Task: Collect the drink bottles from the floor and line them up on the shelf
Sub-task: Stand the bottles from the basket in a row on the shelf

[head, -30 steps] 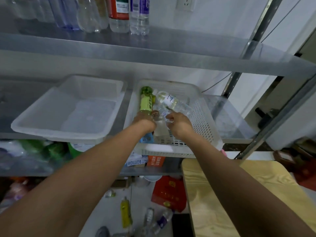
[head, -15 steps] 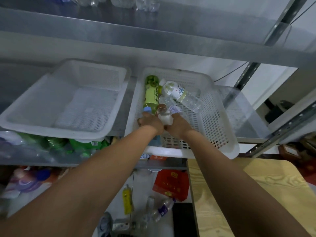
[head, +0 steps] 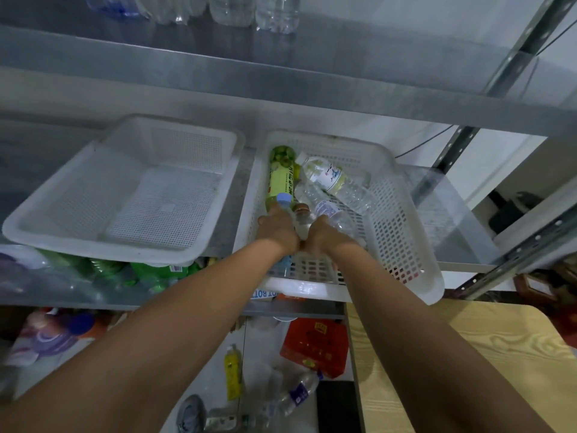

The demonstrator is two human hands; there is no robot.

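A white mesh basket (head: 93,245) sits at the left of the middle shelf (head: 452,232), with green bottles (head: 150,270) packed on the level below. On the floor beneath, a yellow bottle (head: 232,373) and a purple-labelled bottle (head: 296,395) lie among others, evidently not yet collected.

At centre, the person's left hand (head: 278,229) is wrapped around a blue-capped bottle (head: 283,200). Its cap pokes out beyond the knuckles, low in the near end of the slotted basket (head: 406,245). The aim is probably to lay it beside the green tea bottle (head: 281,179), which lies lengthwise along the basket's left wall. A brown-capped bottle (head: 302,214) shows between the two hands; which hand bears it cannot be told.

The right hand (head: 324,235), touching the left, is curled on a clear bottle (head: 331,214) whose label shows past it. Behind, a labelled water bottle (head: 334,179) lies slantwise, heaped rather than lined up. The slotted basket overhangs the shelf edge, which likely eases the reach.

At right, a red box (head: 315,348) rests on the floor beside a wooden tabletop (head: 468,354).
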